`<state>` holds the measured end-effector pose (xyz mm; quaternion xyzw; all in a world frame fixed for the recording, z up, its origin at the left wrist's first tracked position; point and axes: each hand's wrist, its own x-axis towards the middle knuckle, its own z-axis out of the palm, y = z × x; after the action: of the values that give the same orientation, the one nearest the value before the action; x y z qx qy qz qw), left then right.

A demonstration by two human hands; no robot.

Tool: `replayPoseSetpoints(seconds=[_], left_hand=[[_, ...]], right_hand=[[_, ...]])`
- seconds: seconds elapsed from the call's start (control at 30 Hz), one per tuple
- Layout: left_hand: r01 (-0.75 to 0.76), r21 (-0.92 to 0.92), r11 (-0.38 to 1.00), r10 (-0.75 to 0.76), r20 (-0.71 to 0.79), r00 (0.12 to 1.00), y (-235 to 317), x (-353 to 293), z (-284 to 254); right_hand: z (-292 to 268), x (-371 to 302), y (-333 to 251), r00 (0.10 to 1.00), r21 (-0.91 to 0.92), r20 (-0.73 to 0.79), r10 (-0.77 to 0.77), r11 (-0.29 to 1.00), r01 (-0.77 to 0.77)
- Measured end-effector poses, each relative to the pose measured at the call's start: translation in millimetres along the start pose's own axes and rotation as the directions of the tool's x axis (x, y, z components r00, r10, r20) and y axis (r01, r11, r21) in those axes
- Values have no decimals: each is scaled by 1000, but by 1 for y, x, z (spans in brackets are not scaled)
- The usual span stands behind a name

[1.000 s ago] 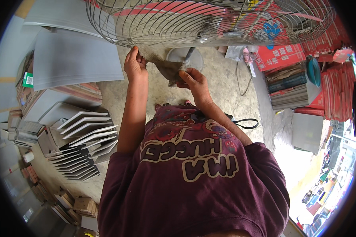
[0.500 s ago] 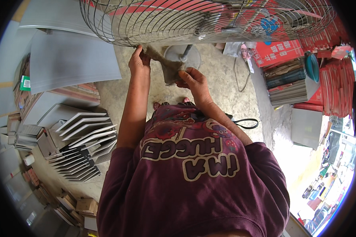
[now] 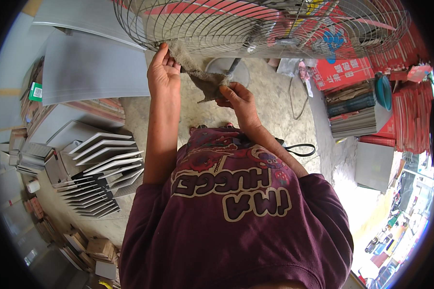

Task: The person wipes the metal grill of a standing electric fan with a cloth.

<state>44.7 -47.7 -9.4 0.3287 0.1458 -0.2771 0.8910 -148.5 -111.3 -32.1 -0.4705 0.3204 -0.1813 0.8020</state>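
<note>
A large round fan with a dark wire guard (image 3: 270, 50) spans the top of the view. A grey-brown, fuzzy rag (image 3: 208, 83) stretches slantwise below the left part of the guard. My left hand (image 3: 165, 70) is raised to the guard's lower left rim, palm turned toward me, fingertips closed at the rag's upper end. Exactly how those fingers grip is partly hidden. My right hand (image 3: 239, 102) pinches the rag's lower right end between thumb and fingers. Part of the rag hangs loose in a point between my hands.
Beneath the fan stands its round grey base (image 3: 212, 65) on the concrete floor (image 3: 287, 130). Grey sheets (image 3: 96, 67) and a rack of upright boards (image 3: 103, 154) are at left. Red stacks (image 3: 412, 115) and a teal basin (image 3: 383, 94) stand at right, with a cable nearby.
My left hand has moved slightly up and left along the guard's rim, and more of the rag's upper part shows. My right hand keeps its pinch. The surroundings have shifted a little in view.
</note>
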Motion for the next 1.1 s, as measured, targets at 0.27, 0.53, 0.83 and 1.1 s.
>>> replayPoseSetpoints(seconds=[0.27,0.53,0.83,1.1], left_hand=[[-80,103,991,77,37,996,-9,-4,-12],[26,124,992,-16,-82,997,-49,51,-54],[138,91,986,-123,-151,981,-73,73,-63],[77,111,991,-65,-109,992,-41,43,-38]], right_hand=[[2,2,-1,1000,10,-4,5,1000,-5],[0,6,2,1000,25,-23,17,1000,-16],[-4,6,4,997,12,-72,38,999,-37],[-6,8,4,998,11,-56,25,1000,-25]])
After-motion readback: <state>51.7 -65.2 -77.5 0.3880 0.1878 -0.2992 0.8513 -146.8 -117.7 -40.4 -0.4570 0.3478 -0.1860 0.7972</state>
